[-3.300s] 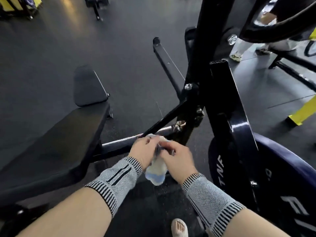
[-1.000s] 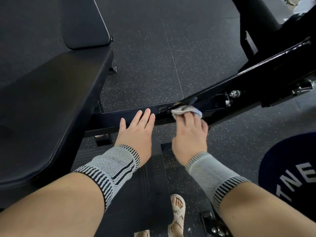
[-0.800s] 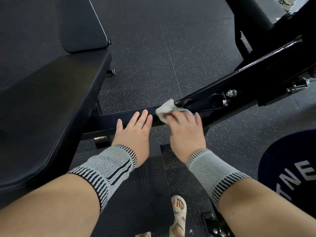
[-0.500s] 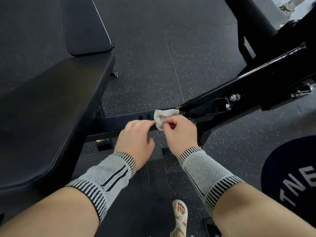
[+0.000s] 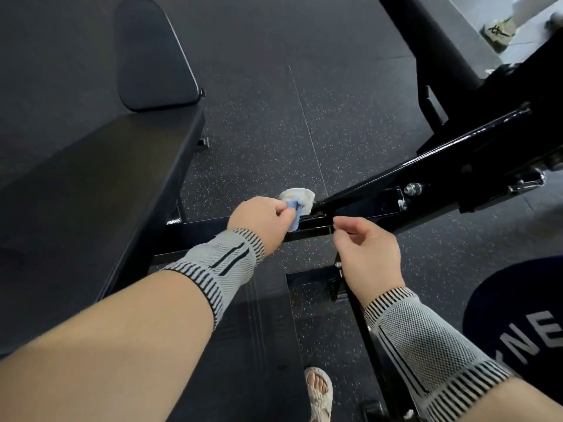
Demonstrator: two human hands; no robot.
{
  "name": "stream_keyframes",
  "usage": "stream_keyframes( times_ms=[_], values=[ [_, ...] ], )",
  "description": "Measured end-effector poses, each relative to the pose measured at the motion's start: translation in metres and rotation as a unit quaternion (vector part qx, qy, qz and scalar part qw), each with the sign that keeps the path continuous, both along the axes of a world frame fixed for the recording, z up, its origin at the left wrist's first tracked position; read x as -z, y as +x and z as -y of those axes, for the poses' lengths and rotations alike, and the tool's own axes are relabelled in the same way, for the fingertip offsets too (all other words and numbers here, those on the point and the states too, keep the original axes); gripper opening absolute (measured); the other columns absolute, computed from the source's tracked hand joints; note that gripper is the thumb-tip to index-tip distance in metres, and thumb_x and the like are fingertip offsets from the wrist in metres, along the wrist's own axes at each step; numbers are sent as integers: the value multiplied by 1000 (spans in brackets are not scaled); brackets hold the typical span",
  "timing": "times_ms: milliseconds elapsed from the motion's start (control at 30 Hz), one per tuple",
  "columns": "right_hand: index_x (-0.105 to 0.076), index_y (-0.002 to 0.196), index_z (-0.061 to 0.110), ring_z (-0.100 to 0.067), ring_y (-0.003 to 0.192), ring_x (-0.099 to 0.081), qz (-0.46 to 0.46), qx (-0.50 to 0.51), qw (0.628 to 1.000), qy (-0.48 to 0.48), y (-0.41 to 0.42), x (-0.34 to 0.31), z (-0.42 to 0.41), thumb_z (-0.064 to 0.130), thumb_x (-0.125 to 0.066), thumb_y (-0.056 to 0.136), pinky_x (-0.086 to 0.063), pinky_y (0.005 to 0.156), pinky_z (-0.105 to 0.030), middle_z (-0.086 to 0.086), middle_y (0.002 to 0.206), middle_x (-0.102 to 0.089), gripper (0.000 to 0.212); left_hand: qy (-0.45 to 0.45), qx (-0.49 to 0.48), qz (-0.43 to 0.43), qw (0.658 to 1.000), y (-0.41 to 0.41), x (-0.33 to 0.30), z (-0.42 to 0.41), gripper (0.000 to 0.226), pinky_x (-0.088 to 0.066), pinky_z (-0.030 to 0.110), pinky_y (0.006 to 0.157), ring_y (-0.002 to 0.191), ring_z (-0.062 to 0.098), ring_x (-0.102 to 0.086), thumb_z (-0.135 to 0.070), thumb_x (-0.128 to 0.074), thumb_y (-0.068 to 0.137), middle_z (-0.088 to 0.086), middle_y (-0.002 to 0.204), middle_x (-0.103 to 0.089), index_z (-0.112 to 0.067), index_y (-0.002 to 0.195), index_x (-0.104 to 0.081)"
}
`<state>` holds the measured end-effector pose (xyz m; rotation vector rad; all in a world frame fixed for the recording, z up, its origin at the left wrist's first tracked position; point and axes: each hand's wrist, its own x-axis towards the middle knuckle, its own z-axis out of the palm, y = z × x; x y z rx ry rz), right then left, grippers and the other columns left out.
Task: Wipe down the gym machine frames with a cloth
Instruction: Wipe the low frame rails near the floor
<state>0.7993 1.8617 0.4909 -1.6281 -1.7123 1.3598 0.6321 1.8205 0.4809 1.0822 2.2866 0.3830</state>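
My left hand (image 5: 262, 219) grips a small white and blue cloth (image 5: 297, 199) and holds it against the black machine frame bar (image 5: 380, 190), at the joint where the slanted bar meets the low crossbar (image 5: 198, 231). My right hand (image 5: 367, 249) hovers just right of the cloth, above the crossbar, its fingers loosely curled and holding nothing. Both wrists wear grey knit supports with black stripes.
A black padded bench seat (image 5: 91, 184) and its back pad (image 5: 152, 53) fill the left side. A dark weight plate (image 5: 524, 315) with white letters lies at lower right. A bolt (image 5: 412, 188) sticks out of the slanted bar. My sandalled foot (image 5: 318, 391) stands on the speckled floor.
The cloth has passed from my right hand to my left hand. My right hand has let go and drawn back to the right; my left hand has moved onto the frame joint.
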Motion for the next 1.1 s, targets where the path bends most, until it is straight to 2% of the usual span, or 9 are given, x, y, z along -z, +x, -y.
stream_keyframes(
  times_ms=[100, 200, 333, 467, 567, 667, 800, 933, 1100],
  values=[
    [-68, 101, 30, -9, 69, -61, 33, 13, 999, 14, 6, 9, -11, 15, -57, 90, -56, 71, -32, 8, 89, -67, 22, -23, 15, -17, 999, -2, 4, -4, 13, -47, 38, 83, 95, 26, -52, -28, -54, 94, 1, 94, -57, -16, 89, -54],
    [-62, 107, 31, -13, 72, -59, 53, -2, 998, 39, 5, 15, -19, 11, -55, 88, -55, 74, -33, 4, 99, -64, 28, -31, -2, 25, 999, 10, -5, -18, 32, -40, 48, 100, 113, 31, -45, -36, -37, 99, 6, 117, -50, -18, 119, -55],
    [-49, 125, 29, -11, 69, -61, 41, -43, 998, 33, 6, 21, -27, 9, -53, 89, -54, 71, -29, 8, 94, -64, 41, 11, -80, 233, 969, 20, -9, -49, 69, -34, 48, 106, 113, 29, -54, -73, -23, 63, 6, 124, -61, -39, 96, -73],
    [-40, 133, 37, -13, 47, -55, -100, -24, 983, -155, 0, 19, -37, 5, -57, 90, -50, 49, -27, -3, 87, -73, 56, 38, -64, 268, 961, 19, -13, -53, 71, -35, 44, 109, 112, 25, -58, -65, -23, 82, 9, 120, -65, -19, 111, -70],
    [-50, 110, 47, -13, 42, -50, -141, -59, 966, -207, -9, 16, -42, -1, -57, 89, -41, 42, -23, -12, 88, -73, 53, -10, -28, 234, 972, 19, -7, -59, 80, -31, 45, 111, 117, 26, -55, -73, -16, 86, 10, 127, -61, -21, 119, -67],
    [-56, 116, 26, -13, 42, -54, -99, -80, 973, -191, -10, 18, -50, -2, -52, 91, -47, 43, -24, -12, 82, -72, 38, -32, -24, 198, 979, 22, 1, -62, 98, -31, 48, 110, 118, 28, -52, -84, -11, 63, 10, 127, -58, -24, 119, -65],
    [-67, 87, 12, -15, 57, -68, 40, -69, 996, -37, -1, 21, -51, 15, -55, 92, -61, 63, -35, -2, 72, -72, 13, 95, 30, 20, 995, 22, 11, -25, 30, -41, 34, 96, 107, 16, -52, -44, -38, 90, -4, 114, -51, -29, 104, -60],
    [-61, 72, 13, -12, 58, -62, 93, -58, 992, -58, 21, 24, -17, 21, -50, 94, -58, 66, -32, 0, 66, -67, 26, 107, 44, -97, 989, 29, 23, 23, 43, -40, 32, 94, 108, 17, -46, -28, -57, 92, -5, 120, -49, -31, 134, -49],
    [-60, 77, 4, -18, 64, -62, 108, -104, 989, -21, 3, 27, -17, 36, -43, 97, -52, 69, -37, -5, 69, -67, 42, 69, -22, -114, 991, 32, 21, 21, 15, -36, 27, 72, 84, 16, -53, -25, -47, 98, -4, 97, -53, -20, 104, -59]
  ],
)
